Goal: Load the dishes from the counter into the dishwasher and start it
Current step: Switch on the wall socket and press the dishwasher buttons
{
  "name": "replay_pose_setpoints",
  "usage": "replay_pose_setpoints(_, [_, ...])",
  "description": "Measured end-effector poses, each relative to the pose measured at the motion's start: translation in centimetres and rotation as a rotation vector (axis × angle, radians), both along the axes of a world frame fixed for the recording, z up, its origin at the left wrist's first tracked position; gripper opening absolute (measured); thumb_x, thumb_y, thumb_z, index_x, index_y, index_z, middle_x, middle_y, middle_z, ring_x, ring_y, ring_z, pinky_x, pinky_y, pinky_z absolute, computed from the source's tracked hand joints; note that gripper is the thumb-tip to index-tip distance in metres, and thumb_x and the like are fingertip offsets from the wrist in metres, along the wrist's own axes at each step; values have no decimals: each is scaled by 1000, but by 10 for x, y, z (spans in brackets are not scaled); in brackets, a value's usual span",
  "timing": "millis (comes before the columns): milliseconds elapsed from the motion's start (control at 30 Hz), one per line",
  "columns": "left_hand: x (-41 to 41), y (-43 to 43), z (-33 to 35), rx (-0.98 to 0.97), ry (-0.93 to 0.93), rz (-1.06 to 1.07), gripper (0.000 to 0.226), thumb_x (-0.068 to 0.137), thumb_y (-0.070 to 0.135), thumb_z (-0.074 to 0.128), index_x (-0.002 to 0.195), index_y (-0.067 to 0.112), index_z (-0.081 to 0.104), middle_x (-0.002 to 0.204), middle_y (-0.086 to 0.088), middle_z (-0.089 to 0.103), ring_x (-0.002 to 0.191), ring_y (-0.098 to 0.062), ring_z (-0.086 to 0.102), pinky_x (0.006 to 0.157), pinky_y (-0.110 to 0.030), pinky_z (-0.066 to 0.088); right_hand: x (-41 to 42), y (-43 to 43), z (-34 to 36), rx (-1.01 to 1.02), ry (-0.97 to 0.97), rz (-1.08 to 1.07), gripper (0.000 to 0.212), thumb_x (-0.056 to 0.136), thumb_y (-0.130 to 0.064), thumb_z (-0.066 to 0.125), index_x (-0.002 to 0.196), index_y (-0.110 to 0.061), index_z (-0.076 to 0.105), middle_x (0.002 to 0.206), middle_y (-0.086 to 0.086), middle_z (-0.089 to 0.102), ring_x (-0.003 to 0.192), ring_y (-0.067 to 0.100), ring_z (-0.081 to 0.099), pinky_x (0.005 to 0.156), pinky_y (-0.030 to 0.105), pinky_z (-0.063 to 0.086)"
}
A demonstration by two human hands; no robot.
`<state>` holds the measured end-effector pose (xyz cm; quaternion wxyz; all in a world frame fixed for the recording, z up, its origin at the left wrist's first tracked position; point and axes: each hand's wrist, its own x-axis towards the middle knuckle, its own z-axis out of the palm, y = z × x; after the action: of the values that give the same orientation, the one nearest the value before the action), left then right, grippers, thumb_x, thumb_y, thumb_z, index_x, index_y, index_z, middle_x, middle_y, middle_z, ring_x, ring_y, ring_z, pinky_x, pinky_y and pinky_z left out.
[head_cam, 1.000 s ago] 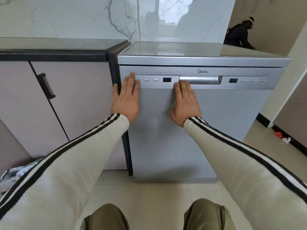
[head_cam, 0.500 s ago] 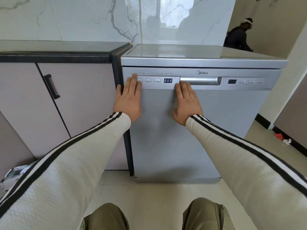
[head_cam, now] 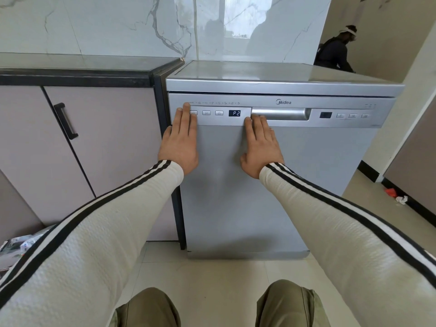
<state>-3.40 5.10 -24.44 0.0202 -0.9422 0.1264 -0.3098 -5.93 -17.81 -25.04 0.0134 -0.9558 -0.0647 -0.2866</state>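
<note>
Pressing flat on the shut door of the dishwasher (head_cam: 271,185), which filled the middle of the frame, both hands lay spread with straight fingers and gripped nothing. The left hand (head_cam: 180,142) sat at the left end of the control strip, its longest finger reaching up beside the first button (head_cam: 194,113). The right hand (head_cam: 260,145) lay well apart from it, fingertips touching the lower left corner of the recessed handle (head_cam: 280,114). The display (head_cam: 234,113) between them read P2. No dishes showed on the counter (head_cam: 82,67) at upper left, so loading looked finished and the step in hand seemed to be starting the wash.

To do it well, I judged, a single fingertip would need to press one key squarely. The small keys sat close together, and a broad hand could catch the P button (head_cam: 206,113) or the clock button (head_cam: 219,113) and change the setting. The start key was perhaps among the three buttons (head_cam: 352,116) right of the handle, though their marks were too small to read.

The door was brushed silver metal with a soft sheen. The buttons were low rectangles, and the handle was a rounded chrome trough. The counter was dark polished stone, and the wall (head_cam: 106,27) behind it was glossy veined marble. The cabinet door (head_cam: 113,138) was matte mauve with a black bar pull (head_cam: 66,121).
</note>
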Motion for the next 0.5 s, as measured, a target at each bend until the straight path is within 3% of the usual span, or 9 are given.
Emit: replay_pose_setpoints(500, [1, -6, -2, -34, 3, 8, 86, 78, 11, 49, 154, 1, 11, 164, -17, -6, 151, -35, 4, 104, -44, 43, 3, 0, -4, 18, -44, 6, 89, 82, -30, 54, 156, -7, 10, 163, 14, 10, 151, 31, 3, 121, 48, 15])
